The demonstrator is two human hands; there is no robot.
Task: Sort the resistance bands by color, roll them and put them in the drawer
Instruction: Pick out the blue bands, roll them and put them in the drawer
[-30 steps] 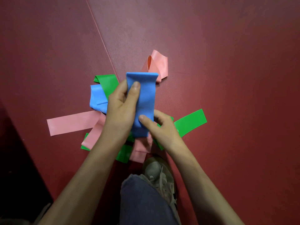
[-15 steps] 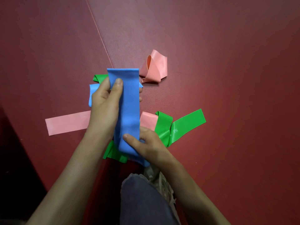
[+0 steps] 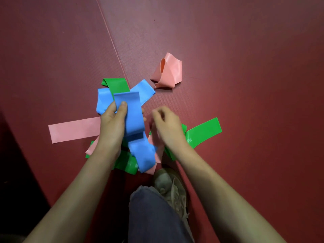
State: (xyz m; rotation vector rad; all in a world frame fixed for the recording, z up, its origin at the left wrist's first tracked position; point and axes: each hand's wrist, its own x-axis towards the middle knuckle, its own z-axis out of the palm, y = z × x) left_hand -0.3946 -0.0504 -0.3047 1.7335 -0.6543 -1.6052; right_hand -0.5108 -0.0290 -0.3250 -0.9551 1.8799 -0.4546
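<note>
My left hand [image 3: 113,123] grips a blue band [image 3: 133,118] with the thumb across its upper part; the band's lower end hangs folded toward my foot. My right hand [image 3: 167,126] is blurred beside it, fingers loosely curled and holding nothing. Under the hands lies a pile on the red mat: another blue band [image 3: 143,90], green bands [image 3: 203,131] [image 3: 116,85] [image 3: 127,163] and a flat pink band [image 3: 73,129]. A crumpled pink band [image 3: 167,72] lies apart, farther away to the right. No drawer is in view.
A seam [image 3: 112,42] runs across the red mat [image 3: 245,67] from the top toward the pile. My shoe [image 3: 169,186] and trouser leg [image 3: 154,218] are just below the bands. A dark area [image 3: 15,181] borders the mat at the left.
My right hand has let go of the blue band's lower end and moved up to the right. The band's lower end now hangs loose. My left hand has kept its grip.
</note>
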